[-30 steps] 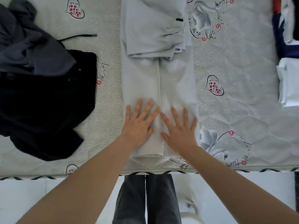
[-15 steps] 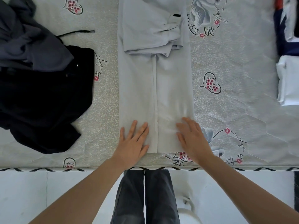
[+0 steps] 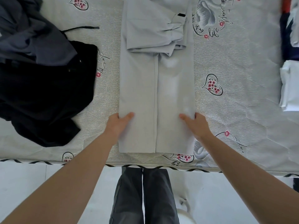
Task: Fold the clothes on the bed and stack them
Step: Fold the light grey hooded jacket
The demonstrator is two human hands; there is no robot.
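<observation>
A pale grey garment (image 3: 155, 88) lies folded into a long strip on the bed, its sleeves folded over at the far end. My left hand (image 3: 119, 122) grips the strip's left edge near the front, thumb on top and fingers tucked under. My right hand (image 3: 196, 122) grips the right edge the same way. A black garment (image 3: 43, 101) and a dark grey one (image 3: 30, 39) lie crumpled at the left. Folded white clothes (image 3: 289, 84) sit at the right edge.
The bed's patterned mattress (image 3: 234, 102) has its front edge just below the strip's hem. More folded dark blue and white clothes (image 3: 289, 29) lie at the far right. My legs and a white floor are below the edge.
Both hands slid from flat on the middle of the strip outward to its two side edges and took hold of them. The garment looks smoother.
</observation>
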